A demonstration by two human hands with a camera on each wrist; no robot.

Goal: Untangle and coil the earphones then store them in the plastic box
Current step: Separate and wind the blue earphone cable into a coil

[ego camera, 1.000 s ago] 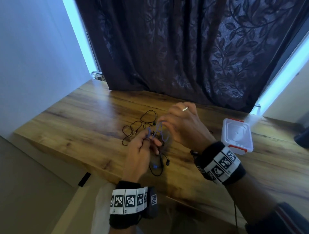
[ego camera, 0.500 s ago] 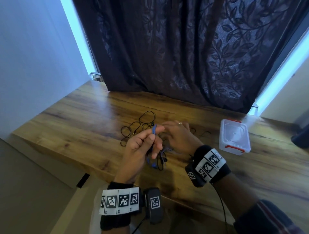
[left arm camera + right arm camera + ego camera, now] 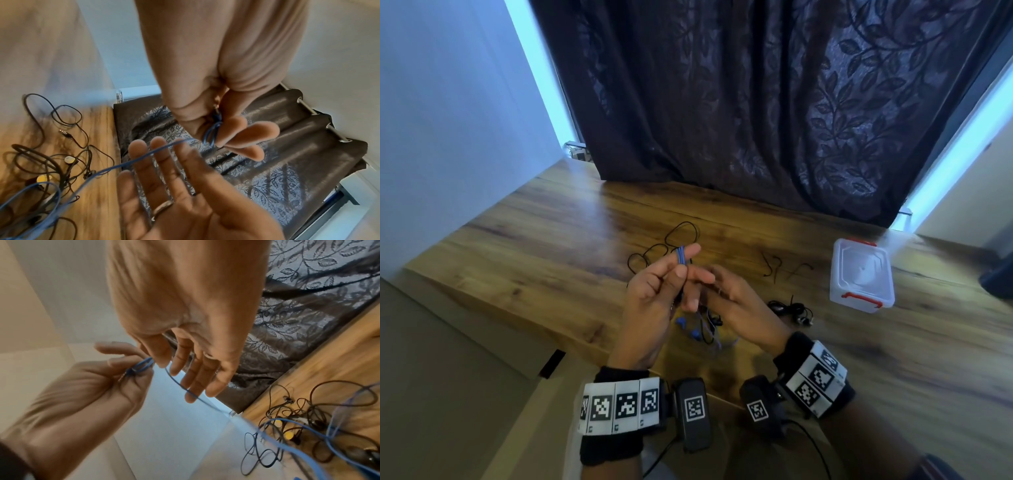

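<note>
My left hand (image 3: 674,270) pinches a few small loops of the blue earphone cable (image 3: 681,255) between thumb and fingers, held upright above the table. In the left wrist view the loops (image 3: 212,131) stick out of that pinch. My right hand (image 3: 717,291) lies beside it with straight fingers (image 3: 162,155), and the blue cable (image 3: 185,390) runs loosely across them down to the table. The blue earbuds (image 3: 688,329) lie under my hands. The clear plastic box (image 3: 862,275) with red clasps stands at the right, lid on.
A tangle of black earphones (image 3: 664,248) lies beyond my hands on the wooden table (image 3: 534,246). More black earphones (image 3: 792,308) lie near my right wrist, and thin wires (image 3: 774,265) left of the box. A dark curtain (image 3: 756,102) hangs behind.
My right hand came down from beside the loops and its fingers straightened, palm turned toward the left hand. The left hand lifted the blue loops a little higher.
</note>
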